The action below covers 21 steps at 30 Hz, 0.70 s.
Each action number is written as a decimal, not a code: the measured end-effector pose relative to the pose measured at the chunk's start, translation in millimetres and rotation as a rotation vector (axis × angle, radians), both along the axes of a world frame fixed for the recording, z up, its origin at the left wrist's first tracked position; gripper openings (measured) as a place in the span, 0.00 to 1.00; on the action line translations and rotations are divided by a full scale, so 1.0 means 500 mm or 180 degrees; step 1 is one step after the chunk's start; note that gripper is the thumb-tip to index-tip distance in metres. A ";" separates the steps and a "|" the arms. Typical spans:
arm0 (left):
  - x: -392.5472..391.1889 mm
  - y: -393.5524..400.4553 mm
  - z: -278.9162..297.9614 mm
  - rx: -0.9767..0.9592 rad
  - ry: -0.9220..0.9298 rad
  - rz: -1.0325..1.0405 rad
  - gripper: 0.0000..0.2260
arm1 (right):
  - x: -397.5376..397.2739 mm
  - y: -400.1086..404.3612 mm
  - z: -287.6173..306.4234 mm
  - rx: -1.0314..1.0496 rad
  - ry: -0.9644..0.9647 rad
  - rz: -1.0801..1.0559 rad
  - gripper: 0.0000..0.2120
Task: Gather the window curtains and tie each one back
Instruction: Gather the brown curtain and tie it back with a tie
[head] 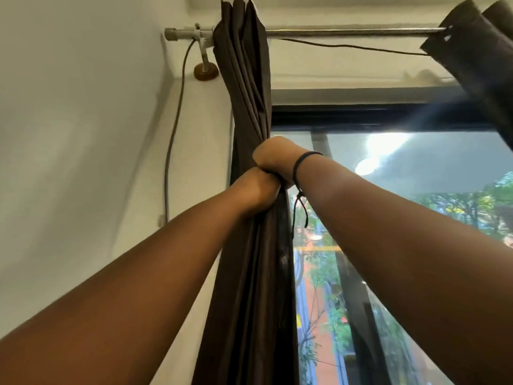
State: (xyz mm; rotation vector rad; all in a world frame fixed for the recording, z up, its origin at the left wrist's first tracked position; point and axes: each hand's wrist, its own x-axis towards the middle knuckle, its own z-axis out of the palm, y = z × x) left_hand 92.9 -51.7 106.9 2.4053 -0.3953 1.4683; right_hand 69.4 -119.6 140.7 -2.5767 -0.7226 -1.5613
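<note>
White wall (83, 120), window (402, 218), metal curtain rod (347, 31) overhead. Dark brown curtain (249, 273), bunched at rod's left end, hanging down. Left hand (255, 190) and right hand (273, 158), touching, fingers wrapped tightly round the gathered fabric. Second curtain (477, 51) at upper right.

Both arms are reaching up, the left hand (256, 187) and right hand (273, 158) clenching together, right stacked above left

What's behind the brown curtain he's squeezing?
Behind the curtain you can see white wall and the window edge. Whatever sits right behind the bunched cloth is covered.
</note>
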 end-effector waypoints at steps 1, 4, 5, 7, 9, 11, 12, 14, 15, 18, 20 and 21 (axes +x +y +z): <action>0.014 -0.005 0.005 0.0106 0.0000 0.0091 0.17 | 0.004 -0.016 -0.003 -0.0299 -0.0190 -0.0414 0.15; 0.065 -0.069 0.015 0.0186 -0.0266 -0.0001 0.17 | 0.041 -0.097 0.007 -0.0776 -0.0500 -0.1066 0.13; 0.077 -0.097 0.015 0.0183 -0.0276 -0.0085 0.16 | 0.053 -0.122 0.014 -0.0811 -0.0588 -0.1126 0.13; 0.095 -0.151 0.014 0.0246 -0.0299 -0.0229 0.16 | 0.076 -0.165 0.023 -0.0595 -0.0550 -0.0993 0.13; 0.110 -0.205 0.014 0.0324 -0.0324 -0.0242 0.16 | 0.087 -0.213 0.022 -0.0330 -0.0439 -0.0845 0.14; 0.134 -0.255 0.018 0.0422 -0.0302 -0.0062 0.17 | 0.105 -0.263 0.018 0.0018 -0.0337 -0.0695 0.15; 0.150 -0.274 0.019 0.0431 -0.0325 -0.0024 0.17 | 0.113 -0.285 0.010 0.0311 -0.0216 -0.0503 0.15; 0.158 -0.299 0.012 0.0338 -0.0340 -0.0093 0.19 | 0.117 -0.309 0.003 0.0492 -0.0153 -0.0366 0.14; 0.158 -0.300 0.005 0.0276 -0.0358 -0.0096 0.19 | 0.116 -0.311 -0.002 0.0412 -0.0175 -0.0417 0.14; 0.145 -0.271 -0.016 0.0098 -0.0372 -0.0052 0.17 | 0.116 -0.276 -0.020 0.0122 -0.0317 -0.0306 0.13; 0.125 -0.235 -0.038 -0.0161 -0.0351 -0.0080 0.16 | 0.116 -0.233 -0.028 0.0366 -0.0256 0.0184 0.14; 0.116 -0.212 -0.050 -0.0311 -0.0293 -0.0201 0.15 | 0.116 -0.207 -0.037 0.0474 -0.0123 0.0315 0.15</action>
